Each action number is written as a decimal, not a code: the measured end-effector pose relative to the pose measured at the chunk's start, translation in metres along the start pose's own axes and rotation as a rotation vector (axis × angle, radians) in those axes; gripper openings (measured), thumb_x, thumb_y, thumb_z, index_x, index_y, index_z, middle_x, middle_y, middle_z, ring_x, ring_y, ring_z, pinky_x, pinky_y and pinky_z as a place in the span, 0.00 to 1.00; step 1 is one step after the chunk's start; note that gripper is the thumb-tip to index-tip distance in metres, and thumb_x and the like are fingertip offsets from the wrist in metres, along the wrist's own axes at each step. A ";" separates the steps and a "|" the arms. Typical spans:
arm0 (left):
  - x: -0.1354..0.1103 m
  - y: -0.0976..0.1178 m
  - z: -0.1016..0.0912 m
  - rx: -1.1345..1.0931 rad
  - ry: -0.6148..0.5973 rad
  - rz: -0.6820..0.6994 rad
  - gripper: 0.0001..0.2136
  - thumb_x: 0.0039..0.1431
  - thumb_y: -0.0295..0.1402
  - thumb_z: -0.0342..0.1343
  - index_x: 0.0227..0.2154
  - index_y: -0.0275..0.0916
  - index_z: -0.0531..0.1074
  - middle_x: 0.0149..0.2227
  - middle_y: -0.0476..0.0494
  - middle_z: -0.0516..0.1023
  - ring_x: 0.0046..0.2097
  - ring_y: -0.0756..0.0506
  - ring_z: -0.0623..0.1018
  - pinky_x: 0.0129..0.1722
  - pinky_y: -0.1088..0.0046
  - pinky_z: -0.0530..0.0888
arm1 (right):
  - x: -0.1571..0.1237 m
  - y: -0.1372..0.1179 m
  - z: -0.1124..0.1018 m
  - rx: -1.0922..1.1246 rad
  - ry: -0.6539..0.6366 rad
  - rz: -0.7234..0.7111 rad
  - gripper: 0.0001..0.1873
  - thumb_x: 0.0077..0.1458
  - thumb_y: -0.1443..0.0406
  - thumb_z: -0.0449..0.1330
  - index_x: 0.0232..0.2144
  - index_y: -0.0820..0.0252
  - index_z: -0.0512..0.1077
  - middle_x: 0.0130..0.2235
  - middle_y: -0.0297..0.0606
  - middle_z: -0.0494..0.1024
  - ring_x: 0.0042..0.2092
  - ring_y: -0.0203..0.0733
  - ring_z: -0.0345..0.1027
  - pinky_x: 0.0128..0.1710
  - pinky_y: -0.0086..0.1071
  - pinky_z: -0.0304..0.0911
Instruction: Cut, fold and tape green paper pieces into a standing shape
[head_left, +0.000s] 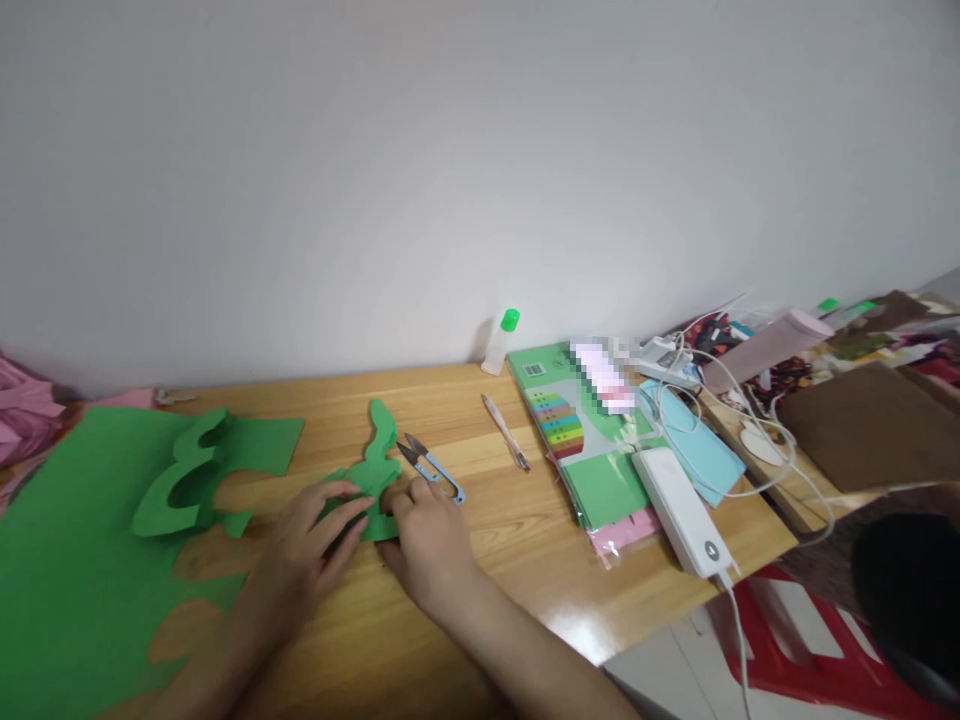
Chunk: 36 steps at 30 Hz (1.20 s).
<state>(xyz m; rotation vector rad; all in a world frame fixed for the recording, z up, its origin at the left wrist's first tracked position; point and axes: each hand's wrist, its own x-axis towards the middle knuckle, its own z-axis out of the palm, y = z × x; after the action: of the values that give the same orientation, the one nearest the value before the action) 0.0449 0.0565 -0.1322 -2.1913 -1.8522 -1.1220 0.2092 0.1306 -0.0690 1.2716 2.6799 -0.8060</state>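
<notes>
A green paper cut-out (377,455) lies on the wooden table (480,520), its narrow end pointing away from me. My left hand (311,545) rests on its left part with fingers pressed down on the paper. My right hand (424,535) presses its right edge with curled fingers. Small blue-handled snips (429,465) lie just beyond my right hand, untouched.
A large green sheet with cut-out holes (90,540) covers the left. A pen (506,432), a glue bottle (501,342), a pack of coloured paper (592,450), a white power bank (684,512) with cables and clutter sit right. A red stool (795,650) stands below the table edge.
</notes>
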 end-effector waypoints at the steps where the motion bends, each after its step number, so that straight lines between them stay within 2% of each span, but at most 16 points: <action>1: 0.000 0.000 0.000 0.000 0.004 -0.004 0.12 0.62 0.28 0.52 0.46 0.48 0.73 0.43 0.43 0.74 0.44 0.43 0.76 0.44 0.62 0.76 | 0.000 0.000 0.000 0.002 -0.002 -0.002 0.17 0.55 0.62 0.63 0.46 0.64 0.75 0.47 0.48 0.73 0.52 0.52 0.67 0.51 0.44 0.66; 10: 0.012 0.009 -0.007 0.055 0.051 0.013 0.09 0.64 0.32 0.50 0.44 0.43 0.72 0.41 0.44 0.74 0.43 0.45 0.76 0.44 0.67 0.75 | 0.002 0.002 -0.001 -0.013 -0.003 -0.052 0.18 0.56 0.62 0.61 0.48 0.66 0.74 0.47 0.49 0.73 0.53 0.52 0.65 0.52 0.42 0.64; 15: 0.013 0.011 -0.007 0.076 0.106 -0.060 0.09 0.64 0.32 0.50 0.45 0.42 0.71 0.41 0.43 0.74 0.43 0.44 0.76 0.45 0.65 0.74 | 0.003 0.006 0.000 0.054 0.037 -0.072 0.18 0.52 0.63 0.64 0.45 0.65 0.74 0.46 0.48 0.74 0.52 0.51 0.66 0.51 0.40 0.63; 19: 0.012 0.015 -0.009 0.087 0.145 -0.177 0.10 0.64 0.32 0.50 0.45 0.39 0.70 0.41 0.41 0.74 0.44 0.44 0.75 0.46 0.64 0.74 | 0.004 0.015 0.000 0.283 0.068 -0.126 0.15 0.49 0.65 0.65 0.41 0.64 0.72 0.40 0.42 0.76 0.42 0.42 0.69 0.44 0.34 0.64; 22: 0.014 0.018 -0.013 0.040 0.174 -0.258 0.09 0.64 0.33 0.50 0.44 0.37 0.69 0.40 0.41 0.74 0.43 0.44 0.75 0.46 0.64 0.74 | 0.007 0.023 0.005 0.577 0.054 -0.076 0.14 0.48 0.63 0.65 0.37 0.61 0.68 0.31 0.34 0.74 0.34 0.37 0.69 0.36 0.31 0.64; 24: 0.015 0.018 -0.015 -0.022 0.190 -0.316 0.08 0.64 0.32 0.49 0.43 0.37 0.68 0.39 0.42 0.74 0.43 0.45 0.75 0.46 0.65 0.74 | 0.009 0.027 0.008 0.858 -0.020 -0.059 0.16 0.47 0.61 0.66 0.34 0.60 0.64 0.29 0.32 0.74 0.32 0.35 0.69 0.34 0.30 0.65; 27: 0.016 0.017 -0.016 -0.079 0.201 -0.370 0.08 0.62 0.33 0.51 0.43 0.37 0.68 0.39 0.42 0.73 0.43 0.45 0.75 0.47 0.65 0.73 | 0.011 0.028 0.010 1.192 -0.170 -0.011 0.24 0.42 0.60 0.70 0.34 0.58 0.59 0.29 0.32 0.75 0.30 0.35 0.73 0.30 0.29 0.68; 30: 0.016 0.020 -0.015 -0.100 0.160 -0.372 0.13 0.58 0.34 0.57 0.45 0.37 0.68 0.42 0.40 0.73 0.44 0.44 0.75 0.47 0.63 0.73 | 0.012 0.025 0.008 1.284 -0.212 0.093 0.29 0.41 0.58 0.72 0.37 0.58 0.58 0.28 0.32 0.76 0.27 0.36 0.74 0.27 0.28 0.69; 33: 0.017 0.024 -0.015 -0.121 0.110 -0.376 0.16 0.55 0.34 0.59 0.46 0.37 0.68 0.44 0.39 0.73 0.47 0.42 0.75 0.49 0.61 0.73 | 0.016 0.022 0.009 1.307 -0.185 0.165 0.25 0.47 0.59 0.69 0.39 0.60 0.60 0.26 0.32 0.75 0.26 0.37 0.74 0.25 0.27 0.70; 36: 0.023 0.021 -0.018 -0.204 0.148 -0.444 0.13 0.57 0.35 0.57 0.44 0.37 0.69 0.45 0.39 0.73 0.49 0.43 0.74 0.52 0.61 0.72 | 0.018 0.023 0.011 1.320 -0.161 0.138 0.21 0.48 0.64 0.68 0.39 0.61 0.62 0.25 0.30 0.74 0.27 0.35 0.74 0.28 0.27 0.70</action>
<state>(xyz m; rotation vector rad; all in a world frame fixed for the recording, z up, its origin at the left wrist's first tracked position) 0.0552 0.0609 -0.0981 -1.7613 -2.3111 -1.5606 0.2127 0.1500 -0.0930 1.3226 1.7146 -2.6621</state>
